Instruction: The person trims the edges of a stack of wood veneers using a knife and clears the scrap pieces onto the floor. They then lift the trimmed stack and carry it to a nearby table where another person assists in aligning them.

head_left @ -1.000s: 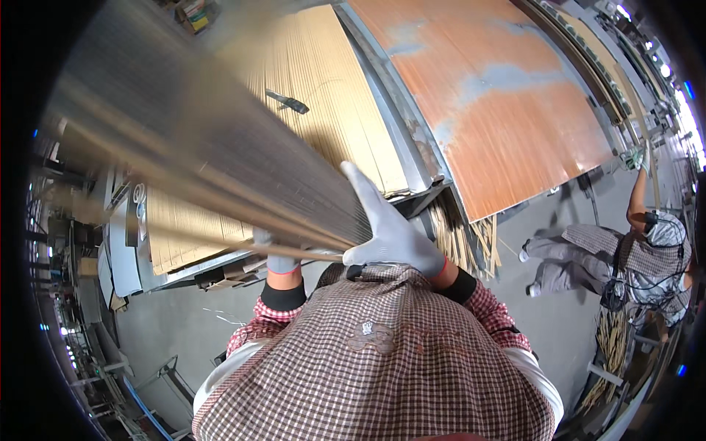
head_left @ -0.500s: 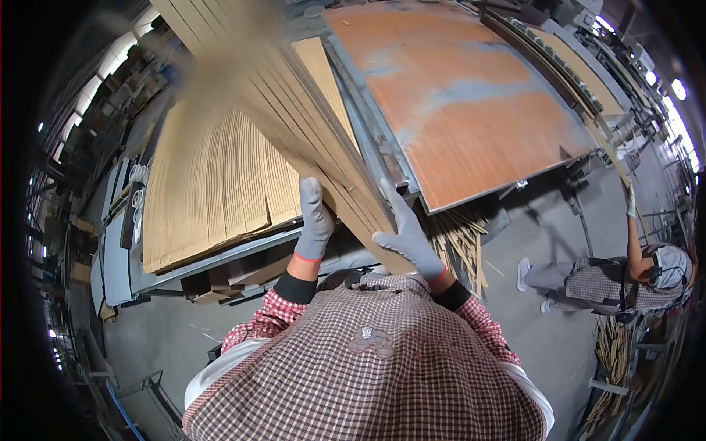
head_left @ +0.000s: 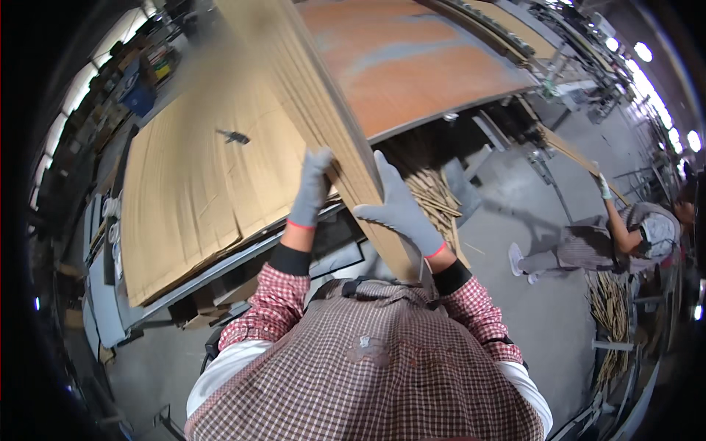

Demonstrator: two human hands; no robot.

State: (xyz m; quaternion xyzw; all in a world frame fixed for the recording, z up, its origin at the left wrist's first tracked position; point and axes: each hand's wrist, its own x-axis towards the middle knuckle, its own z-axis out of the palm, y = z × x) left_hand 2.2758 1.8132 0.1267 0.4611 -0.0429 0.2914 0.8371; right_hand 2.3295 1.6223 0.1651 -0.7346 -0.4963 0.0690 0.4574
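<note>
A thick bundle of long, thin tan strips (head_left: 309,95), like thin board or cardboard, slants from the upper middle down to my apron. Its lower end lies between my two grey-gloved hands. My left hand (head_left: 314,184) presses against the bundle's left side with the fingers upright. Along its right side runs my right hand (head_left: 404,209), thumb laid across the near face. To the left, a wide stack of tan sheets (head_left: 184,198) rests on a metal-edged table. A small dark tool (head_left: 234,137) lies on that stack. A blur covers part of the upper left.
Beyond the bundle is a large orange-brown panel (head_left: 397,66) with grey-blue worn patches. Loose scrap strips (head_left: 434,195) are heaped below its near edge. At the right, another person (head_left: 618,235) holds a long strip (head_left: 577,156); more scrap strips (head_left: 610,323) stand in a rack.
The bundle has turned more upright, and its strips look more evenly lined up. The dark tool on the stack has come into sight. Both hands stay at the bundle's lower end.
</note>
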